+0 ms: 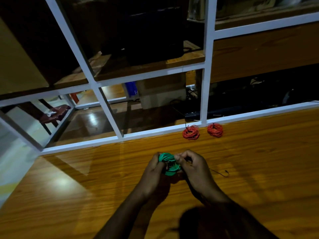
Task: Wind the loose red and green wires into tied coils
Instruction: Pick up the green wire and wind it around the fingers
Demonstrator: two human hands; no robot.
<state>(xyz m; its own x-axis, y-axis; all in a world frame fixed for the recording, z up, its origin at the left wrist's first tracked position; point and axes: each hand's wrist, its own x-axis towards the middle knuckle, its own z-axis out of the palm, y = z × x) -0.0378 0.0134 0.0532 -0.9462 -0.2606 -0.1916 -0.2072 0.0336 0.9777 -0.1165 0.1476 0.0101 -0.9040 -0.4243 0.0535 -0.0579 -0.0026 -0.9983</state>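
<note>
The wooden table [103, 187] is carrying everything, backed by a white frame [206, 66]. Above its middle, the left hand [155, 168] and right hand [191, 166] are each closing their grip on a green wire coil [168, 163]. Two red wire coils [191, 132] are lying side by side, apart, near the far edge.

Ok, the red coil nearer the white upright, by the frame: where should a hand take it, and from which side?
Probably from the near side, from above. That red coil lies flat on the wooden table, its far edge close to the white frame, so there is little room behind it. Pinch the near arc of the ring, one finger through the open middle. A dark loose end sticks up at its far-left edge; avoid it.
</note>
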